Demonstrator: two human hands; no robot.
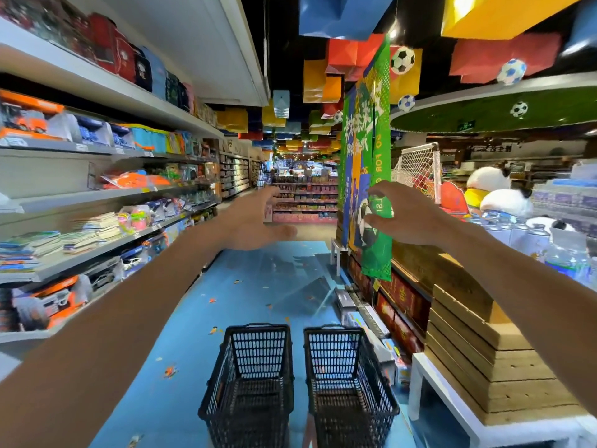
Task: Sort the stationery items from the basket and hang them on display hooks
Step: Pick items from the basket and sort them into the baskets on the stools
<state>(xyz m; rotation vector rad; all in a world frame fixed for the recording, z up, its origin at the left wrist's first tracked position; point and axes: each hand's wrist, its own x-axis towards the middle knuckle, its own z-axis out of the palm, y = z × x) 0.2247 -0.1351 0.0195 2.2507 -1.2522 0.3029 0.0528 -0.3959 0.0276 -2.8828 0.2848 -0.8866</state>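
Head view: left hand (255,221) and right hand (407,215) outstretched.

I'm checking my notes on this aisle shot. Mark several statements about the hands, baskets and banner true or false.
1. The left basket and the right basket stand side by side on the blue floor. True.
2. The right hand grips a basket handle. False: it is raised over the aisle and holds nothing.
3. The left hand reaches forward, well above the baskets. True.
4. The green banner lies flat on the floor. False: it hangs upright on the right side of the aisle.
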